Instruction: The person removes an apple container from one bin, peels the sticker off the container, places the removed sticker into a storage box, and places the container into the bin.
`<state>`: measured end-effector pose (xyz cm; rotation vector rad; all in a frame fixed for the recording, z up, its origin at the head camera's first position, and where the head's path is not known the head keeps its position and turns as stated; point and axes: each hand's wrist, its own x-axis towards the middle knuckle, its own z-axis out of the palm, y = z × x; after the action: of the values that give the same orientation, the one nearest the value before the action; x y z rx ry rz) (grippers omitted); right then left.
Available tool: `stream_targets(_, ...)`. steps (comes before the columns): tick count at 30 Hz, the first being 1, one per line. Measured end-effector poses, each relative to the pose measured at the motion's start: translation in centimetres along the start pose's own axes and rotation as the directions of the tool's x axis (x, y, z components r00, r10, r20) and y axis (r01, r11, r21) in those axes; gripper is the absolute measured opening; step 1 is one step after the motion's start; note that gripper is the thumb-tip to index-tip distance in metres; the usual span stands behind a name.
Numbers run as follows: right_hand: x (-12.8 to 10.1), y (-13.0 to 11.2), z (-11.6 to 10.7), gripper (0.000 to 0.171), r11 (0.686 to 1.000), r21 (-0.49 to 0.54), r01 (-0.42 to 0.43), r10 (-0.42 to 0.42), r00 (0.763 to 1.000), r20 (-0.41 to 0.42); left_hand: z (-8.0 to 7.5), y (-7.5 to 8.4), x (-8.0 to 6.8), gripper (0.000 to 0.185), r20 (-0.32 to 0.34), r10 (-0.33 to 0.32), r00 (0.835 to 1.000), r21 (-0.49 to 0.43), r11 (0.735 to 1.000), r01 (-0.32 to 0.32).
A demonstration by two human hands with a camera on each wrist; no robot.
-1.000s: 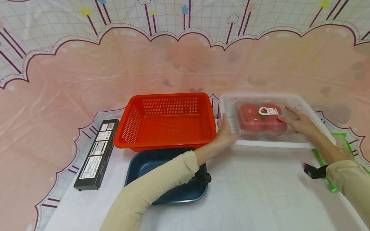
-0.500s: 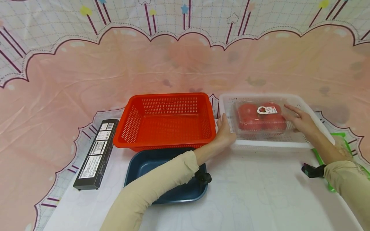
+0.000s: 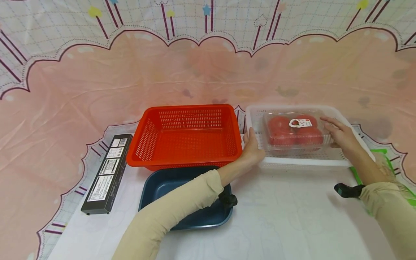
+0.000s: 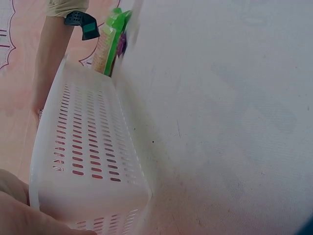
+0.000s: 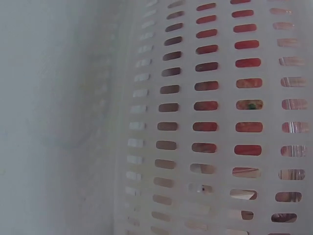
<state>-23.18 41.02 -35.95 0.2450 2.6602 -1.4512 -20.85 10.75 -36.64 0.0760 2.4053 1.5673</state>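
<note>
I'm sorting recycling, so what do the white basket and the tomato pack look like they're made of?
White basket: probably moulded plastic, matte, with rows of slots in its walls. Tomato pack: seemingly thin clear glossy plastic, since the tomatoes show through it.

The table wears a white cloth. Along its far edge sit a red basket and a white basket; a dark blue tray nearer; a black box left; a green packet at the right edge.
</note>
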Motion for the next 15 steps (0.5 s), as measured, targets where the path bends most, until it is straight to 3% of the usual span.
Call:
stream_targets(9, -0.37, -0.13, -0.40, 0.049, 0.979, 0.202, 0.005, -0.001, 1.000, -0.019, 0.14, 0.02, -0.09, 0.097, -0.003, -0.020, 1.000, 0.010, 1.000, 0.020)
stream_targets(15, -0.60, -0.19, -0.45, 0.023, 0.895, 0.444, 0.033, -0.015, 0.999, -0.044, 0.10, 0.02, -0.14, 0.099, 0.000, -0.028, 1.000, 0.025, 0.999, 0.028)
